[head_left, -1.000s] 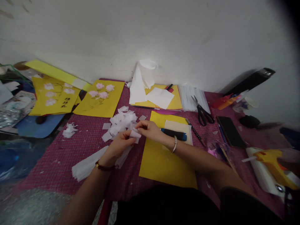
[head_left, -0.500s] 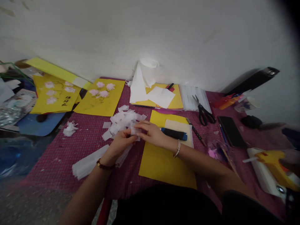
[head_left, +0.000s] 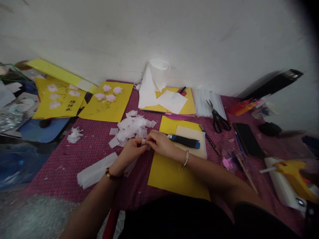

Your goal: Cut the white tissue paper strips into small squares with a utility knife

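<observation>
My left hand (head_left: 131, 153) and my right hand (head_left: 159, 142) meet over the red checked cloth (head_left: 82, 156). Both pinch a small white tissue piece (head_left: 144, 141) between their fingertips. A longer strip of white tissue (head_left: 96, 170) trails from under my left hand toward the lower left. Just beyond my hands lies a pile of cut white tissue squares (head_left: 132, 127). Under my right forearm is a yellow paper sheet (head_left: 171, 172), with a blue and black glue stick (head_left: 185, 141) close to my right hand.
Yellow sheets with pink paper flowers (head_left: 108, 99) lie at the back left. A white tissue roll (head_left: 157, 74) stands by the wall. Scissors (head_left: 218, 118), a black phone (head_left: 248, 139) and a yellow glue gun (head_left: 291, 172) are on the right. A crumpled tissue scrap (head_left: 74, 134) sits left.
My right hand reached out to the tissue pile half a second ago and has come back to my left hand. Both hands now pinch the small piece together.
</observation>
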`<state>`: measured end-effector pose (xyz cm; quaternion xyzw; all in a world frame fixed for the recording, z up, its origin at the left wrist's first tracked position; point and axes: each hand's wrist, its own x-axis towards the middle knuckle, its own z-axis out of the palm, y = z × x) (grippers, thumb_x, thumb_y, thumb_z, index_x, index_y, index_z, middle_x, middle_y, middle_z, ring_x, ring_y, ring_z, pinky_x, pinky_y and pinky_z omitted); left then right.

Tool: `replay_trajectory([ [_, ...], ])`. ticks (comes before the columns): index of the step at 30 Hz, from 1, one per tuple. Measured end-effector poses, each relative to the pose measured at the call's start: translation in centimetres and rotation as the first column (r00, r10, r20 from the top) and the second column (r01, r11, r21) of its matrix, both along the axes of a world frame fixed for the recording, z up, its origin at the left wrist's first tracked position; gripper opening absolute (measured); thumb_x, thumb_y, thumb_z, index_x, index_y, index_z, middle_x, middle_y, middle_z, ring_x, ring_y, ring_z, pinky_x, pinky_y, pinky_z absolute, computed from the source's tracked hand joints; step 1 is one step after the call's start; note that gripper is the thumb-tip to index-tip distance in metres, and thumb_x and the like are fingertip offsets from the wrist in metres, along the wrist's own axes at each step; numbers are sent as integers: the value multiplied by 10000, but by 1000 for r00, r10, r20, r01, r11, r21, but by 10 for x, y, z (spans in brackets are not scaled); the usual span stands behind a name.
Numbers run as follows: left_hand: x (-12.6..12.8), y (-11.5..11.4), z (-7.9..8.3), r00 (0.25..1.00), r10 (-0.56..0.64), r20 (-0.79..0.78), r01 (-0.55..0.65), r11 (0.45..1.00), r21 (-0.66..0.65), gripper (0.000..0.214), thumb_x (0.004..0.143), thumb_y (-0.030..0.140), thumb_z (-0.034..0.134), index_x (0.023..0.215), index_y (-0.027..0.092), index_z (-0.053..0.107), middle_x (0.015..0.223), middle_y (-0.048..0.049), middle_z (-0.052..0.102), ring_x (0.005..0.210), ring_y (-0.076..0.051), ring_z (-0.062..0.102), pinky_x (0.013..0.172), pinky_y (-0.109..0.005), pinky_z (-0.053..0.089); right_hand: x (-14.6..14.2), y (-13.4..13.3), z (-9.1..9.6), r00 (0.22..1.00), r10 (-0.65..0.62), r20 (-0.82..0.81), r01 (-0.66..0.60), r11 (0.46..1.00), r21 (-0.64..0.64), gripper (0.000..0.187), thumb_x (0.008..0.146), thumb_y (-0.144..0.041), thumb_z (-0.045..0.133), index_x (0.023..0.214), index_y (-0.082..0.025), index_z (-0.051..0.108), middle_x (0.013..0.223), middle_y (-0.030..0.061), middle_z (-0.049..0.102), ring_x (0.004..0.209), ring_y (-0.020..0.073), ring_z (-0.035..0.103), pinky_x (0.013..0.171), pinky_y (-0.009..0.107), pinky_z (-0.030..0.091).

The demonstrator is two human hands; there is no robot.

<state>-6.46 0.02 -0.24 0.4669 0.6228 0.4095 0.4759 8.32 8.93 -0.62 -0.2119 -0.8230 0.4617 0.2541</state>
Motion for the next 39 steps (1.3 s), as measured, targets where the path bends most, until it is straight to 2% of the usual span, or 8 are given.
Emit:
replay_trajectory([
  [4, 0, 1, 6, 995, 94, 33, -95, 994, 56, 122, 698, 240, 695, 795, 166, 704, 676, 15, 612, 608, -116, 496, 563, -229, 376, -1, 4, -3, 997, -59, -43, 46, 963, -266, 97, 782, -155, 597, 720, -194, 532, 729, -8, 516, 724, 148, 478, 718, 298, 393],
  [8, -3, 3, 15, 862, 316, 396, -364, 930, 49, 333, 736, 354, 716, 1033, 209, 678, 962, -28, 662, 705, -118, 560, 585, -220, 450, 4, 9, 0, 998, -21, -57, -9, 876, -483, 188, 821, -372, 556, 755, -206, 496, 657, -26, 502, 562, 124, 481, 571, 277, 428],
  [12, -3, 5, 13, 748, 219, 626, -247, 968, -43, 470, 808, 589, 570, 943, 163, 718, 934, -90, 688, 771, -173, 605, 609, -266, 496, 9, 9, 7, 994, -17, -110, -69, 684, -726, 312, 732, -477, 652, 766, -202, 509, 666, -30, 522, 540, 105, 505, 553, 260, 443],
  [15, 1, 3, 6, 840, 176, 514, -218, 976, 23, 531, 861, 617, 473, 859, 151, 729, 810, -86, 696, 685, -176, 592, 605, -290, 485, 7, 7, 9, 993, -86, -86, -5, 674, -738, 295, 704, -442, 681, 745, -196, 523, 647, -35, 534, 536, 97, 503, 545, 245, 430],
  [22, 4, -1, 6, 960, 159, 228, -176, 983, 54, 360, 871, 491, 567, 848, 164, 717, 703, -33, 658, 623, -143, 561, 597, -264, 442, 2, 5, 8, 980, -193, -54, 119, 776, -620, 156, 744, -290, 633, 707, -196, 514, 633, -56, 504, 555, 93, 456, 533, 229, 372],
  [32, 10, 6, 1, 703, 215, 678, -178, 976, -125, 178, 613, 194, 825, 682, 133, 673, 659, -1, 633, 521, -66, 508, 451, -175, 380, 1, 4, 12, 988, -133, -74, 79, 864, -497, 98, 818, -218, 566, 744, -193, 508, 683, -38, 518, 610, 101, 481, 580, 234, 405],
  [36, 7, 5, 4, 652, 260, 712, -228, 963, -143, 182, 619, 147, 820, 671, 133, 646, 642, 15, 623, 506, -52, 513, 456, -157, 408, 21, 17, 26, 1000, 1, 2, 0, 968, -249, 81, 864, -240, 543, 921, -186, 561, 848, 11, 612, 736, 133, 567, 681, 282, 478],
  [39, 1, 5, 9, 606, 334, 722, -313, 935, -169, 224, 598, 107, 822, 761, 140, 673, 689, 23, 647, 520, -49, 534, 459, -142, 437, 60, 30, 34, 968, -38, 247, 1, 989, 149, 247, 858, -226, 570, 1098, -168, 584, 1034, 84, 646, 901, 197, 605, 821, 370, 490],
])
